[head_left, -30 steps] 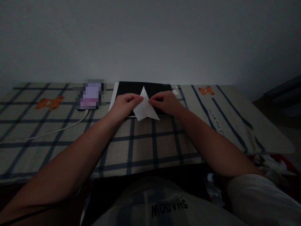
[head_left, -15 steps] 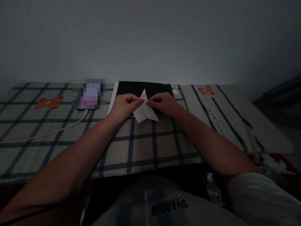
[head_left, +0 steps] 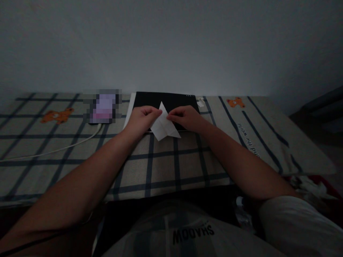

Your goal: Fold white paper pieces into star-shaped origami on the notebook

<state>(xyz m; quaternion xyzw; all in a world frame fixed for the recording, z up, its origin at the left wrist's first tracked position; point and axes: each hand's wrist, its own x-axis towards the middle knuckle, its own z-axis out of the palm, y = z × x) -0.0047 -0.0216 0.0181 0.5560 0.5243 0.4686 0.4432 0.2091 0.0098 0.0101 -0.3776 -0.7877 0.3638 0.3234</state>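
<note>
a: hand status?
b: left hand (head_left: pixel 141 119) and right hand (head_left: pixel 187 117) either side of the folded paper (head_left: pixel 163 125), fingertips pinching its upper edges. both forearms extended, converging toward the paper.

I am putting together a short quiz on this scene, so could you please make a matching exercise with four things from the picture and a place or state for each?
Things:
1. white paper
2. black tablet
3. white cable
4. orange bear print

Places or states:
A. trails across the cloth on the left
B. lies flat at the far edge, behind the hands
C. pinched between left hand and right hand
D. on the cloth, far right

Pairs: 1-C, 2-B, 3-A, 4-D
</note>
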